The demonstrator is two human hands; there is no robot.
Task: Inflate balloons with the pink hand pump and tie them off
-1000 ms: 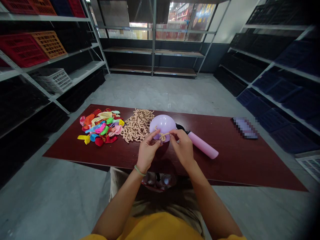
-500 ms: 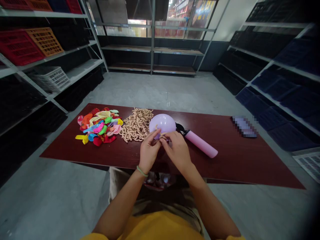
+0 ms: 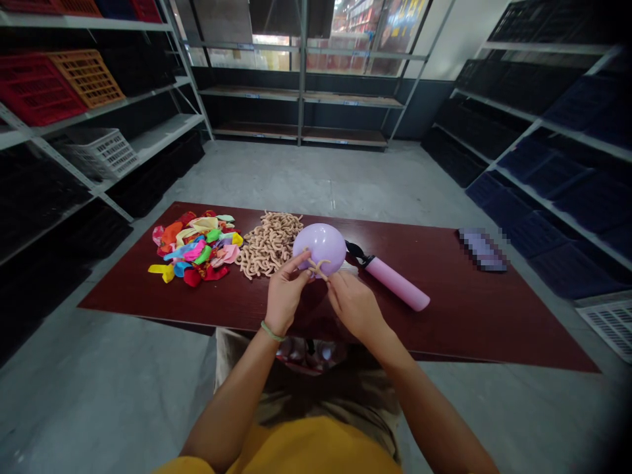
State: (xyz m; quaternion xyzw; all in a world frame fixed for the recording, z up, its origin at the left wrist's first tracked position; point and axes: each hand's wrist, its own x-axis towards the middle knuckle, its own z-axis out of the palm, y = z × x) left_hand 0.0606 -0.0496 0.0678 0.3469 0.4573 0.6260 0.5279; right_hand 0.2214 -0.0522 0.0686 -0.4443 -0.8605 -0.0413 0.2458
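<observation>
An inflated purple balloon (image 3: 320,245) is over the middle of the dark red table (image 3: 439,316). At its near side a short beige tie (image 3: 320,266) crosses around the neck, its ends sticking out. My left hand (image 3: 286,289) pinches the tie on the left, fingertips against the balloon. On the right, my right hand (image 3: 356,303) has thumb and fingers closed on the tie's other part. Beige ties (image 3: 269,247) lie piled left of the balloon, and flat balloons (image 3: 197,247) of many colours lie farther left. A pink pump (image 3: 399,283) with a black end rests to the right.
A blurred-out flat object (image 3: 482,249) lies near the table's right end. Shelves with red, orange and white crates (image 3: 106,153) stand left, dark crates (image 3: 567,178) right. Another metal shelf (image 3: 350,100) stands across the floor.
My hands have moved a little apart, and the tie shows more clearly between them. The balloon has shifted very slightly.
</observation>
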